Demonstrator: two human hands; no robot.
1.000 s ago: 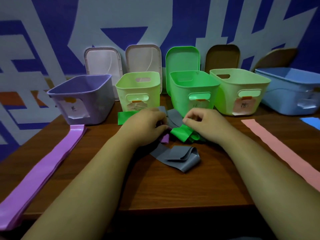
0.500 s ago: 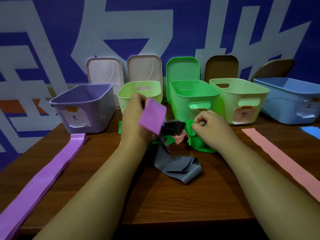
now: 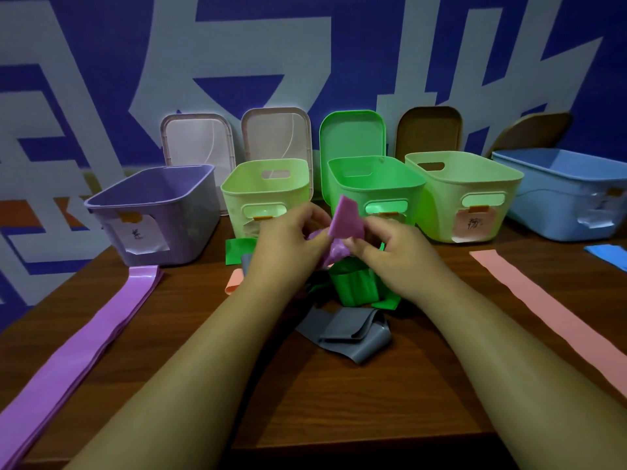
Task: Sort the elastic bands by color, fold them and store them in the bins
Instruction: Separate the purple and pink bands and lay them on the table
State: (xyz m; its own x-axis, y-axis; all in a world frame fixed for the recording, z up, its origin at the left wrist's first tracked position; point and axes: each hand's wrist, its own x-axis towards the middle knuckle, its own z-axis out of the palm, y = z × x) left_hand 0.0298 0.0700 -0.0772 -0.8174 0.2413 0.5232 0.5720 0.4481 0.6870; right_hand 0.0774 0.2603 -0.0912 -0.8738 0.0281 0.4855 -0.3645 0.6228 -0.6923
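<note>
Desk (image 3: 339, 401) of dark wood, with bands strewn in front and bins in a row at the back. Left hand (image 3: 291, 239) and right hand (image 3: 393, 256) raised together over the middle, both pinching one purple band (image 3: 346, 222). Left hand curled on its left side, thumb and fingers closed on the rubber. Right hand gripping its right side, fingers bent. Flat end of the purple band sticking up between the two hands, in front of the green bin (image 3: 376, 184), the rest bunched below the fingers.

Tangled heap under the hands: green band (image 3: 356, 286) crumpled just below the right hand, grey band (image 3: 353, 334) loosely folded nearer the body and touching it. Green piece (image 3: 241, 251) and short pink end (image 3: 234, 281) poking out left of the left wrist.

Long purple band (image 3: 84, 340) laid flat along the left of the desk, far end just before the purple bin (image 3: 152, 205). Pink band (image 3: 549, 313) laid flat on the right. Blue band (image 3: 607, 254) at the right edge, near the blue bin (image 3: 559, 191).

Between purple bin and green bin, a lime bin (image 3: 268, 188); between green bin and blue bin, a pale bin (image 3: 464, 195). All five open. Lids (image 3: 198, 140) propped upright against the wall behind.
</note>
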